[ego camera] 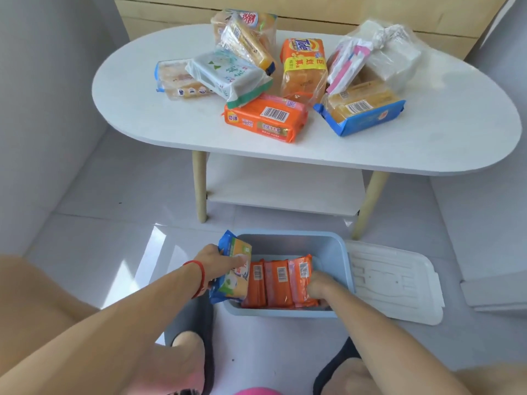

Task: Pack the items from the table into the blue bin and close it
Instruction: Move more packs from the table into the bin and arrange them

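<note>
The blue bin (pixel 328 246) stands open on the floor in front of my feet. Three orange soap packs (pixel 278 280) stand on edge inside it. My left hand (pixel 216 260), with a red string at the wrist, grips a blue-and-yellow soap pack (pixel 235 269) at the bin's left wall. My right hand (pixel 320 286) presses against the rightmost orange pack inside the bin. The white lid (pixel 396 283) lies upside down on the floor to the right of the bin. Several packs remain on the white oval table (pixel 171 124), among them a flat orange pack (pixel 265 118) and a Tide pack (pixel 303 67).
A blue-wrapped pack (pixel 362 112) and a clear bag of white bars (pixel 390 52) lie at the table's right. Wooden table legs (pixel 199 186) and a lower shelf (pixel 285 183) stand just behind the bin. My slippered feet (pixel 194 352) are close below it. Grey walls flank both sides.
</note>
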Tool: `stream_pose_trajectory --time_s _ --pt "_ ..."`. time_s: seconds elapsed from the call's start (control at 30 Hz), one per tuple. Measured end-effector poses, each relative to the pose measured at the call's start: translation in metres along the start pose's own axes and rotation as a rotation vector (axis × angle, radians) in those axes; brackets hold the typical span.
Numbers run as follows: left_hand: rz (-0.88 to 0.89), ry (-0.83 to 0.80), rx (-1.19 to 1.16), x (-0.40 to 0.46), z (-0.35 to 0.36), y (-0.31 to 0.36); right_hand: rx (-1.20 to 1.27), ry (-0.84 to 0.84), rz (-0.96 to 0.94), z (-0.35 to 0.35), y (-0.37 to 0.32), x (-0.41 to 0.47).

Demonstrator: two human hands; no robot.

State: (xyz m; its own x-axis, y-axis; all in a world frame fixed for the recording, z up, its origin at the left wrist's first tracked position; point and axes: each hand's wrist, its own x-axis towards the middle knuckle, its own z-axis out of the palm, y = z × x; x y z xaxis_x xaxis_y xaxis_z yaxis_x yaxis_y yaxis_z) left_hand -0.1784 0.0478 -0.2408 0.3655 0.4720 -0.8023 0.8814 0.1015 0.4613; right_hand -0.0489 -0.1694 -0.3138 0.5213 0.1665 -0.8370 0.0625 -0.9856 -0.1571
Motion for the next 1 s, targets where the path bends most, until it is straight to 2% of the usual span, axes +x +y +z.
stream_pose_trajectory --time_s 0.1,0.3,0.43,0.57,0.63,0.73,0.83,0.9,0.93,1.0 --pt "0.008 -0.003 -0.006 0.002 0.0 0.0 -0.218 0.057 -0.064 -0.003 -0.004 0.003" --pt "0.001 0.008 0.015 0.004 0.001 0.0 -0.41 0.004 -0.12 -0.004 -0.01 0.005" --pt "0.051 0.018 0.134 -0.001 0.0 0.009 -0.491 0.158 -0.266 -0.023 -0.04 -0.012" --pt "0.324 0.038 0.543 -0.009 0.006 0.021 -0.208 0.078 -0.568 -0.048 -0.083 -0.044" --pt "0.521 0.092 0.704 -0.009 0.009 0.023 -0.262 0.115 -0.677 -0.061 -0.09 -0.061" --pt "0.799 0.089 0.77 -0.004 0.017 0.024 -0.452 0.255 -0.778 -0.064 -0.086 -0.075" --pt "0.896 0.151 0.751 -0.002 0.019 0.019 -0.46 0.422 -0.823 -0.051 -0.078 -0.068" --pt "0.854 0.302 0.784 0.001 0.011 0.009 -0.522 0.566 -0.805 -0.039 -0.069 -0.058" --pt "0.772 0.346 0.777 0.004 0.005 0.002 -0.569 0.618 -0.783 -0.032 -0.064 -0.05" --pt "0.576 0.288 0.664 0.006 -0.003 -0.008 -0.628 0.662 -0.694 -0.016 -0.055 -0.041"
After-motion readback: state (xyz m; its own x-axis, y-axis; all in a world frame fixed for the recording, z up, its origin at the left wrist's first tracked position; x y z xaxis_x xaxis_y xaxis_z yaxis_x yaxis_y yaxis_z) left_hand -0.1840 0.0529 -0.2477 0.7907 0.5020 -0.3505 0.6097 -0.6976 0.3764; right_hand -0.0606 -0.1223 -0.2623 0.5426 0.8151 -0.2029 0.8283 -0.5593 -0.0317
